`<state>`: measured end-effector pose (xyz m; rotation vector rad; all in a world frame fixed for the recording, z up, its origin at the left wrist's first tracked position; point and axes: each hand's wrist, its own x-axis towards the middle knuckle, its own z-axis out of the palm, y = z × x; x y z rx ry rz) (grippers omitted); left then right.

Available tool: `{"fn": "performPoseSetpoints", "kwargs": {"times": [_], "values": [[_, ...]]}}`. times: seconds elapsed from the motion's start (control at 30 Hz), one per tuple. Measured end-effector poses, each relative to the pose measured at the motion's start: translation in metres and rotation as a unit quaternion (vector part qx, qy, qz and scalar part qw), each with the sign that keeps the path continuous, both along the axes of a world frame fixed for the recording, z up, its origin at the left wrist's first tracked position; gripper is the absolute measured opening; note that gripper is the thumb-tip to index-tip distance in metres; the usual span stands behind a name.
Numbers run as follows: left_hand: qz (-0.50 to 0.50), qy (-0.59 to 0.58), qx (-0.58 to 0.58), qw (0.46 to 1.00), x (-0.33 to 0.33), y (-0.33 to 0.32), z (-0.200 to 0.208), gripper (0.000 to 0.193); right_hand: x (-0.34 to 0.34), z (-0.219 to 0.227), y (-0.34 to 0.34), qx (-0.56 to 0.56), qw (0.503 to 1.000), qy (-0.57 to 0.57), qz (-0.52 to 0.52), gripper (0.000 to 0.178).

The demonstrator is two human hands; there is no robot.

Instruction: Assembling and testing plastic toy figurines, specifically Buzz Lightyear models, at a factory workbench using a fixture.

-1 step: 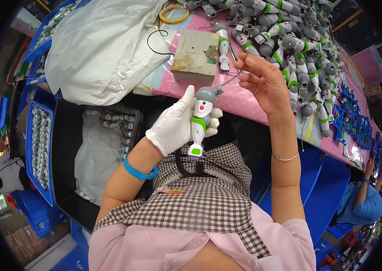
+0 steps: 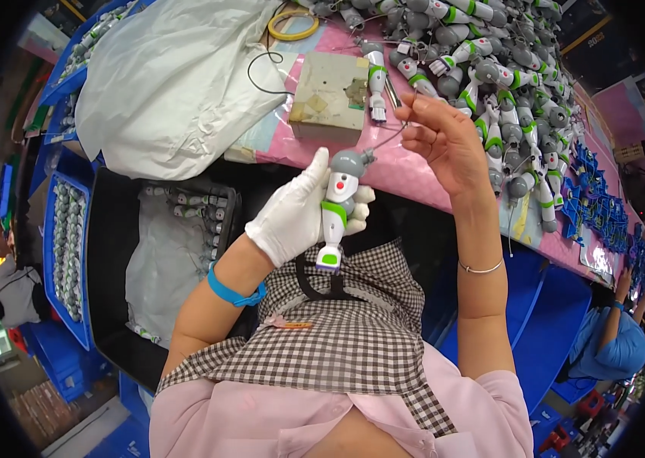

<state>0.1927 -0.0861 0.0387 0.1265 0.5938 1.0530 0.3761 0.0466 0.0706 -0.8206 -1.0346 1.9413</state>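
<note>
My left hand (image 2: 289, 214), in a white glove, is closed round a toy arm (image 2: 334, 218) over my lap. The toy arm is white and grey, with a green band, a red button and a grey ball-shaped shoulder at its upper end. A thin grey wire (image 2: 389, 141) runs from that shoulder to my bare right hand (image 2: 448, 145), whose thumb and index finger pinch its far end. Behind the toy arm, a grey metal box (image 2: 328, 95) stands on the pink-covered table, and another toy arm (image 2: 376, 80) lies at the box's right side.
A big heap of toy arms (image 2: 501, 72) covers the table's far right. A white plastic sheet (image 2: 173, 84) and a yellow tape roll (image 2: 293, 25) lie to the left. Beside me are a black bin (image 2: 112, 305) and a blue tray (image 2: 54, 267). A co-worker (image 2: 608, 336) is at far right.
The toy arm has tipped slightly, its lower end a little nearer to me. My right fingers have shifted slightly, and the wire shows more clearly.
</note>
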Motion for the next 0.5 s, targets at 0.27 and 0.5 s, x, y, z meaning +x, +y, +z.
{"fn": "performPoseSetpoints", "kwargs": {"times": [0.27, 0.5], "values": [[-0.059, 0.146, 0.031, 0.987, 0.001, -0.009, 0.003, 0.041, -0.003, -0.027, 0.011, -0.042, 0.998, -0.022, 0.045, 0.028], [-0.066, 0.337, 0.069, 0.937, -0.003, 0.001, 0.013, 0.033, -0.027, -0.050, 0.021, 0.382, 0.872, -0.298, -0.073, 0.019]]}}
